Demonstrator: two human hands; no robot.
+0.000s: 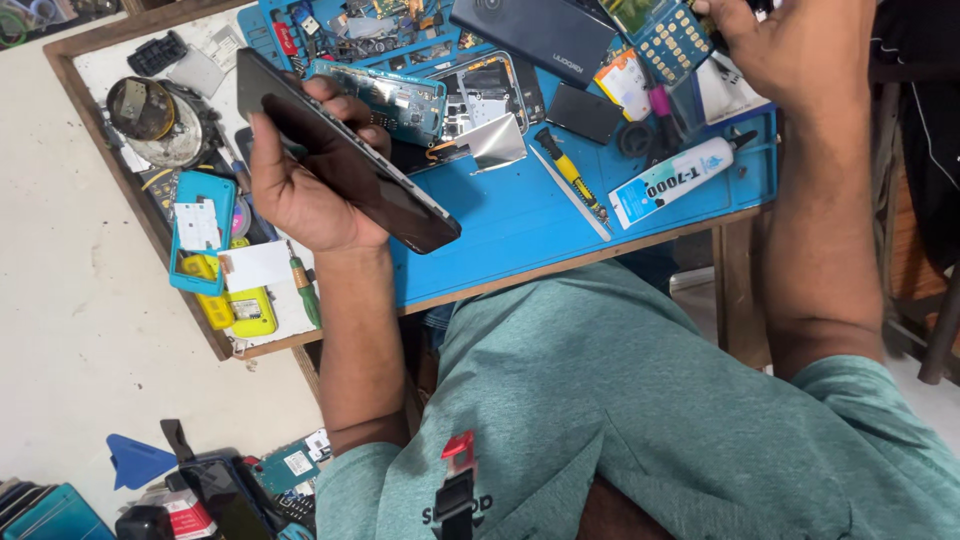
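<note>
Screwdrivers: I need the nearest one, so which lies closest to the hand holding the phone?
The green-handled screwdriver, beside the left hand; the yellow one lies mid-mat.
</note>
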